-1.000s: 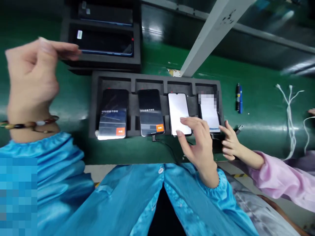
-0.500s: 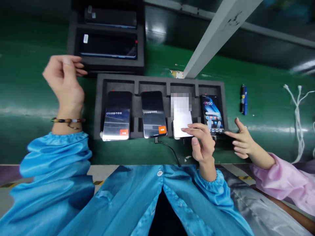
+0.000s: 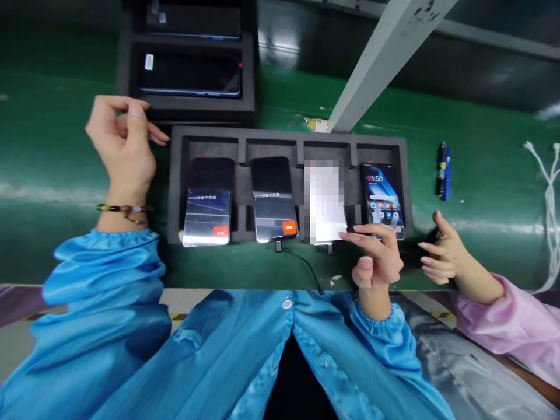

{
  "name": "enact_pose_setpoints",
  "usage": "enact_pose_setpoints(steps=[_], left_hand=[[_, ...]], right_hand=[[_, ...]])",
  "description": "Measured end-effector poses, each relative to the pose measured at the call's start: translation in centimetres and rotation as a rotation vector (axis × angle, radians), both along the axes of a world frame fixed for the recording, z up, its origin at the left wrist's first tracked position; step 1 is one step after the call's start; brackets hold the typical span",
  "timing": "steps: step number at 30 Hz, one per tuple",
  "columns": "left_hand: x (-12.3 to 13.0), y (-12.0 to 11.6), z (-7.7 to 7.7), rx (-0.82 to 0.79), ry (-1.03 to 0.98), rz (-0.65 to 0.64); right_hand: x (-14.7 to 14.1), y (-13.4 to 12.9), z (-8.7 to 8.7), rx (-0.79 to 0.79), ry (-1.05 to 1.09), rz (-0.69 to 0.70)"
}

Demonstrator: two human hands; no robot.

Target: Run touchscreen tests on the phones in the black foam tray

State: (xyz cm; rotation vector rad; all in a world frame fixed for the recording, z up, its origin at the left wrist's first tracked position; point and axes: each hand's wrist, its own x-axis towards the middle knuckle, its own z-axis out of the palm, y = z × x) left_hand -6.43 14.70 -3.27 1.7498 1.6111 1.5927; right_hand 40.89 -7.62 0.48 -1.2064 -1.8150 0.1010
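Observation:
Several phones lie face up in a dark foam tray (image 3: 175, 175). My right hand (image 3: 378, 254) has its fingers apart and holds nothing; a fingertip is at the lower right corner of the white-screened phone (image 3: 326, 204). Right of that is a phone with a blue home screen (image 3: 382, 195). The second phone from the left (image 3: 273, 201) and the leftmost phone (image 3: 209, 204) show dark screens with orange buttons. My left hand (image 3: 125, 131), bent at the wrist and fingers loosely curled, hovers beside the tray's upper left corner; whether anything is in it is hard to tell.
A second foam tray (image 3: 188, 111) with dark phones stands behind. A grey post (image 3: 380, 64) rises past the tray. Two pens (image 3: 443, 172) and white cables (image 3: 549, 204) lie rightward. Another person's hand (image 3: 450, 251) is near the tray's right end. A black cable (image 3: 301, 261) reaches the table edge.
My right hand has shifted right and slightly down, its fingertip moving to the white screen's corner. My left hand is slightly nearer the tray. The other person's hand has drawn away from the rightmost phone.

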Motion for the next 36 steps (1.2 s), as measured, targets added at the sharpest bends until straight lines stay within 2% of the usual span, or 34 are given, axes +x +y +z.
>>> enact_pose_setpoints(steps=[5,9,14,17,19,23,28,33,36], left_hand=[[0.5,-1.1,1.2,-0.056,0.027,-0.057],[1.2,-2.0,2.4,-0.182,0.029,-0.111],[1.2,-1.7,1.9,-0.055,-0.073,-0.125],[1.1,-1.7,1.6,-0.081,-0.083,-0.164],[1.0,-1.7,1.5,-0.101,-0.084,-0.151],[0.8,-1.4,1.2,-0.079,-0.069,-0.145],[0.9,-1.7,1.7,-0.074,-0.023,-0.149],[1.3,-2.6,2.9,-0.187,0.054,-0.180],[1.3,-2.1,2.4,-0.113,-0.014,-0.152]], right_hand=[[-0.2,0.7,-0.3,0.048,0.049,0.126],[-1.0,1.1,1.1,-0.048,-0.019,0.216],[-3.0,1.5,3.6,-0.252,-0.192,0.320],[-3.3,1.7,4.3,-0.307,-0.230,0.366],[-2.6,1.7,4.5,-0.314,-0.235,0.344],[-0.5,1.2,4.6,-0.243,-0.192,0.177],[0.6,0.9,4.2,-0.252,-0.224,0.228],[1.6,1.0,3.8,-0.181,-0.136,0.080],[1.7,1.1,3.9,-0.225,-0.149,0.047]])
